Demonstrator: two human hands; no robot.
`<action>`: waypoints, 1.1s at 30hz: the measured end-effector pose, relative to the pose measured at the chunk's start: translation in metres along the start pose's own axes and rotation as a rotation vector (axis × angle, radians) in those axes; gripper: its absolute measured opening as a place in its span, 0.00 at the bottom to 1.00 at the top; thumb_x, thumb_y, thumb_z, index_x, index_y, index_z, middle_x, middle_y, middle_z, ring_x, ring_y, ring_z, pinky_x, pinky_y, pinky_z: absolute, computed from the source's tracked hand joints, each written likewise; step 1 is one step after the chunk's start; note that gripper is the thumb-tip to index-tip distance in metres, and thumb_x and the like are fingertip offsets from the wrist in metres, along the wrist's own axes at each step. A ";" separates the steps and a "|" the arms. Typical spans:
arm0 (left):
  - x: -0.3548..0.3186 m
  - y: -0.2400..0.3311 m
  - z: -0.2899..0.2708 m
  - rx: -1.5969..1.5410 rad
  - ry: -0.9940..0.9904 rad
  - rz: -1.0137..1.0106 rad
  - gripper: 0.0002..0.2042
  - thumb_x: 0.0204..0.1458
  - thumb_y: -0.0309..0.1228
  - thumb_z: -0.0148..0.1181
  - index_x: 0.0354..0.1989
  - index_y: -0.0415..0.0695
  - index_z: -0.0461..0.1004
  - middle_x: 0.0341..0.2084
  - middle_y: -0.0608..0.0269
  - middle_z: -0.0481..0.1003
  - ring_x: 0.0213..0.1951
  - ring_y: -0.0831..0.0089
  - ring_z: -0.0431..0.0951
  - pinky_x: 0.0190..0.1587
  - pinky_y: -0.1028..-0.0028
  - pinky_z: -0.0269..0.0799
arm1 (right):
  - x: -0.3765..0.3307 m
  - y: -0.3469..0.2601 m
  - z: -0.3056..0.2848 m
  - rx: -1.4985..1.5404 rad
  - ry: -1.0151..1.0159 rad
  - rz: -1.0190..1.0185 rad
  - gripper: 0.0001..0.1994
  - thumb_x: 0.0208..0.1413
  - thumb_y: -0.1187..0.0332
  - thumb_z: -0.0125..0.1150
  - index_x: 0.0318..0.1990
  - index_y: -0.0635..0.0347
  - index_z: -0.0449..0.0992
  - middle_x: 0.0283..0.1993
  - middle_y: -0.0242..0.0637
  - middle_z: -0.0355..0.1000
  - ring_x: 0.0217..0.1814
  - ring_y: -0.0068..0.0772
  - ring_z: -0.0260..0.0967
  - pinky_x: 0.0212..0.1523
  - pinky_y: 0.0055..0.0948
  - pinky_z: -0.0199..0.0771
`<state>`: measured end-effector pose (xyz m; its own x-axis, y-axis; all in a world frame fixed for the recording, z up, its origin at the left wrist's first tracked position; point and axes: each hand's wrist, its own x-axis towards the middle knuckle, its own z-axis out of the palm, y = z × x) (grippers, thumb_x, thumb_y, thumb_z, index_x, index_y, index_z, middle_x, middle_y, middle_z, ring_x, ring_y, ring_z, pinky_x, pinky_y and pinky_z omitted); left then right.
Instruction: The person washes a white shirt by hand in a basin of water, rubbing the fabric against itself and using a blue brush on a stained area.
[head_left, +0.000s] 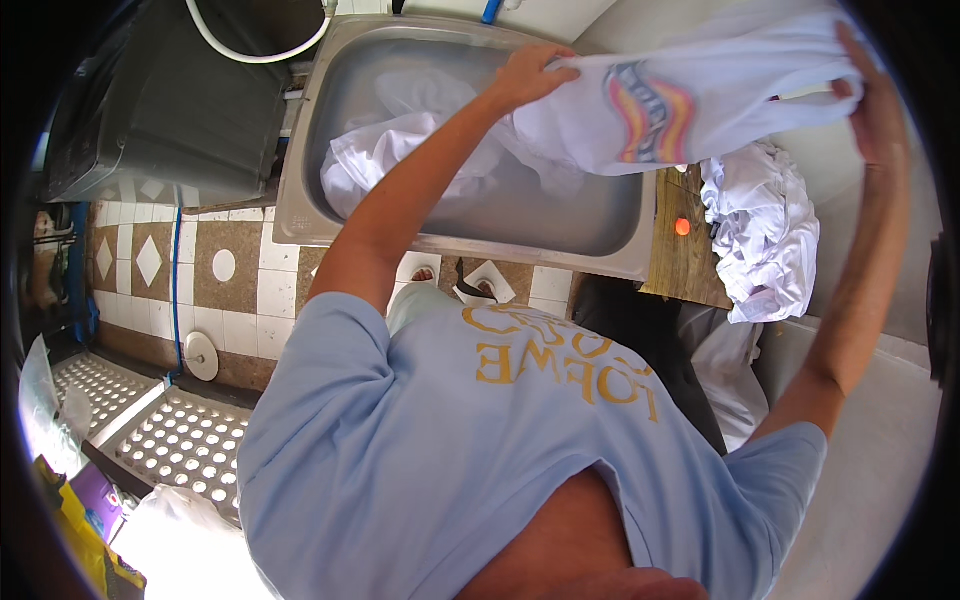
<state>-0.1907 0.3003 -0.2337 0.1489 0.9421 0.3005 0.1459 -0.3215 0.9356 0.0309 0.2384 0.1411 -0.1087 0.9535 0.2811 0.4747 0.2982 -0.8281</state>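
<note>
Both hands, left hand (530,75) and right hand (868,100), grip white printed shirt (690,100) stretched above sink (300,150); more whites (400,150) left inside, wrung pile (765,235) on desk (685,265).

- This looks like a washing place at a home, where clothes get washed by hand.
- A big metal sink (300,190) has wet white clothes (400,140) in it.
- More white clothes (765,235) are piled on a wooden board (680,265) next to it.
- The floor (240,270) has brown and white tiles.
- A white hose (250,50) hangs near the sink.
</note>
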 end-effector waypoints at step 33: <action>-0.003 -0.006 0.111 0.548 0.363 0.010 0.07 0.37 0.39 0.63 0.17 0.51 0.75 0.19 0.64 0.74 0.24 0.59 0.75 0.27 0.64 0.69 | -0.087 0.373 0.240 1.527 0.090 0.538 0.15 0.64 0.57 0.42 0.47 0.56 0.69 0.46 0.35 0.69 0.50 0.34 0.67 0.53 0.31 0.67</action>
<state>-0.0835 0.2887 -0.2604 -0.1729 0.8802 0.4420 0.6373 -0.2422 0.7316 0.0073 0.2774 -0.3083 -0.1507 0.9673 -0.2042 -0.8307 -0.2359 -0.5043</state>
